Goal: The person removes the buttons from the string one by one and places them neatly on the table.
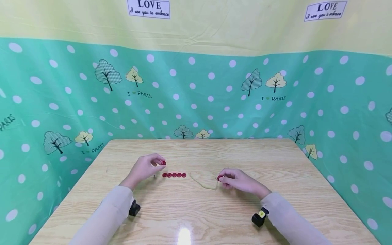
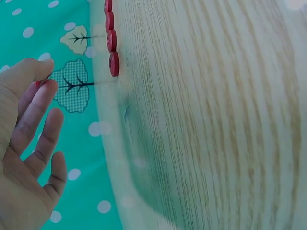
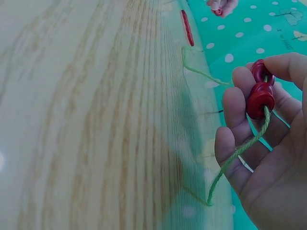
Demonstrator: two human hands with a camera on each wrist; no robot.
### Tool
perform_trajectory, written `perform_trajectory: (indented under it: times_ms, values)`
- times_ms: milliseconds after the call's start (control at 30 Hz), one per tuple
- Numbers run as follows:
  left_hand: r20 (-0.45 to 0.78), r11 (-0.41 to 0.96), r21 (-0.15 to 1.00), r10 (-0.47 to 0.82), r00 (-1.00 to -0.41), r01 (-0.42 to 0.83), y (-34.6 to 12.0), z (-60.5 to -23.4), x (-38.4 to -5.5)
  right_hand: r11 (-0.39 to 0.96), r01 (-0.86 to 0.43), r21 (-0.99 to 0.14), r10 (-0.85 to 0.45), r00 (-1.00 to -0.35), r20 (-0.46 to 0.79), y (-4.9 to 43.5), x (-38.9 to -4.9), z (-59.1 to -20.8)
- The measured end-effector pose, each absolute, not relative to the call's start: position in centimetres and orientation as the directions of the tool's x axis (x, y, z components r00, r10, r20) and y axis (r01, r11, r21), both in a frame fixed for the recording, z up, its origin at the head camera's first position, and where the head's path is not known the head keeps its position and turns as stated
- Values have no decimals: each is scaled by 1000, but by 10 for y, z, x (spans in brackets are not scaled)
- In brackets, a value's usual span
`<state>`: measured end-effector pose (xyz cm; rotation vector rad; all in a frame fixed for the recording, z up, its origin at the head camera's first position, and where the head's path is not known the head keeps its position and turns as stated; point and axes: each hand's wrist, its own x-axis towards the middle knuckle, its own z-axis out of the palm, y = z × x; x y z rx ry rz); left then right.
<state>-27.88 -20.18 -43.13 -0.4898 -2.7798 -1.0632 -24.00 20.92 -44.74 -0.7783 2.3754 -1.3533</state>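
Note:
My left hand [image 1: 144, 169] pinches a single red button [image 1: 163, 163] between thumb and fingertips, raised over the table. In the left wrist view only a sliver of that button shows behind the fingertips. Just below it, several red buttons [image 1: 174, 175] lie in a straight row, edge to edge. Farther right, my right hand [image 1: 240, 180] grips red buttons [image 3: 260, 101] threaded on a green string [image 3: 240, 149], with thumb and fingers around them. One end of the string hangs past the palm; the other stretches across the tabletop toward the row.
The wooden table [image 1: 190, 211] fills the foreground. A green polka-dot curtain [image 1: 196, 92] hangs behind its far edge and at both sides. Black wrist cameras are strapped near both sleeves [image 1: 107, 211]. A small dark bit [image 1: 154, 176] lies left of the row.

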Motion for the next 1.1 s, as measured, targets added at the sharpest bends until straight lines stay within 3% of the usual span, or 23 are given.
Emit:
perform_trajectory:
  times_ms: [567, 1100]
  values:
    - [120, 717, 647, 238, -964, 258, -208, -439, -276, 414, -306, -857, -585, -811, 7, 209, -241, -449]
    - [77, 738, 617, 292, -953, 275, -218, -451, -278, 410, -308, -858, -586, -811, 11, 209, -243, -452]
